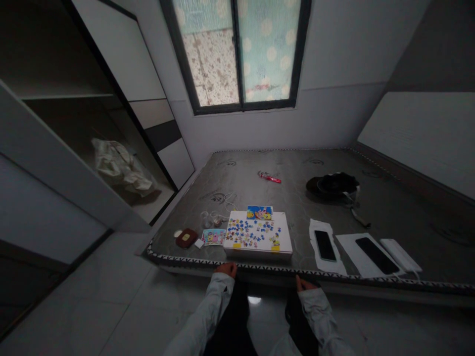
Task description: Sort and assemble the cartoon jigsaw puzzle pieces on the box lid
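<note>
- On our grey patterned mattress (241, 173), leftmost: a dark brown rounded pouch (186, 238) with a tan label, beside a small white square (199, 243).
- Then a flat pink-and-blue cartoon card (214, 237).
- Our left hand (226, 269) is balled up at the mattress's front edge, fingers pressed together.
- Middle: a flat white rectangular box (285, 235) with loads of small blue-and-yellow jigsaw pieces (247, 232) scattered on top, plus a blue-and-yellow cartoon picture (260, 213) along its back.
- Our right hand (305, 284) is near that edge too; can't tell if it's pinching anything.
- Further right, a black rectangular phone (325, 245) on white sheeting (315, 228).
</note>
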